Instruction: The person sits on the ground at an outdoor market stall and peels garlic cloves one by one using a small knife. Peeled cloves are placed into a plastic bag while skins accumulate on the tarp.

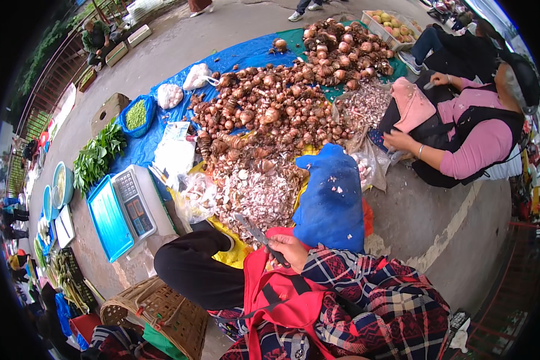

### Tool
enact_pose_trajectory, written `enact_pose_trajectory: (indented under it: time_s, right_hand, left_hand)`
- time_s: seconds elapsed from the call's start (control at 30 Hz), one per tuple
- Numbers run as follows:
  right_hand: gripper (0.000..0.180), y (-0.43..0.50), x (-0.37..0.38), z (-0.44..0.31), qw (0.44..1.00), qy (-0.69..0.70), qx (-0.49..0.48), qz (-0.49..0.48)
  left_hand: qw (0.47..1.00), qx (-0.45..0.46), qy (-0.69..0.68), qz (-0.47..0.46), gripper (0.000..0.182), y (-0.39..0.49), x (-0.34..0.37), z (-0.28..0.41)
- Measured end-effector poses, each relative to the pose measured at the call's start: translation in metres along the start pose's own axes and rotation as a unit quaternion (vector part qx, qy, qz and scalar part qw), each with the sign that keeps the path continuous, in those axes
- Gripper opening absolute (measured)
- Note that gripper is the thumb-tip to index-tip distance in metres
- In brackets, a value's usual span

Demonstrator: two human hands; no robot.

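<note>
My right hand (pixel 291 249) grips the dark handle of a knife (pixel 254 230) above my lap. Its blade points forward and left, over the near edge of a heap of pale pink-and-white peelings (pixel 261 193). A red apron (pixel 288 292) covers my lap, below the hand. My left hand is out of view; a plaid sleeve (pixel 117 344) shows at the lower left, beside a woven bamboo basket (pixel 162 310). Beyond the peelings spreads a large pile of brown, ringed corms (pixel 270 103), which look like taro. A blue cloth (pixel 330 198) lies over my right knee.
A digital scale (pixel 135 207) with a blue pan stands at the left, near leafy greens (pixel 101 150) and a blue bag of green beans (pixel 136 114). On the right sits a person (pixel 472 130) in pink sleeves. A crate of fruit (pixel 389 27) stands at the back.
</note>
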State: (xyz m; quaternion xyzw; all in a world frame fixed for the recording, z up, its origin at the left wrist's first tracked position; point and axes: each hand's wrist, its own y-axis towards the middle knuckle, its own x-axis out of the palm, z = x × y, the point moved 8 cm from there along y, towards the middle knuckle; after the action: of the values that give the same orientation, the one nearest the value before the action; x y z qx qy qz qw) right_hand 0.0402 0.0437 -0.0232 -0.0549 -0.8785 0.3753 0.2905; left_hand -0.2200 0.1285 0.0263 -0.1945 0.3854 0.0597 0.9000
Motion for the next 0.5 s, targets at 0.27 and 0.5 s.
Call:
enact_pose_trajectory:
  time_s: [0.27,0.5]
  right_hand:
    - [0.017,-0.005,0.006,-0.006,1.0,-0.001,0.006,0.006]
    - [0.018,-0.006,0.006,-0.01,1.0,0.011,0.004,-0.012]
  left_hand:
    - [1.0,0.007,-0.004,0.009,0.031,0.009,-0.005,0.004]
    - [1.0,0.012,-0.004,0.024,0.032,0.015,-0.006,0.005]
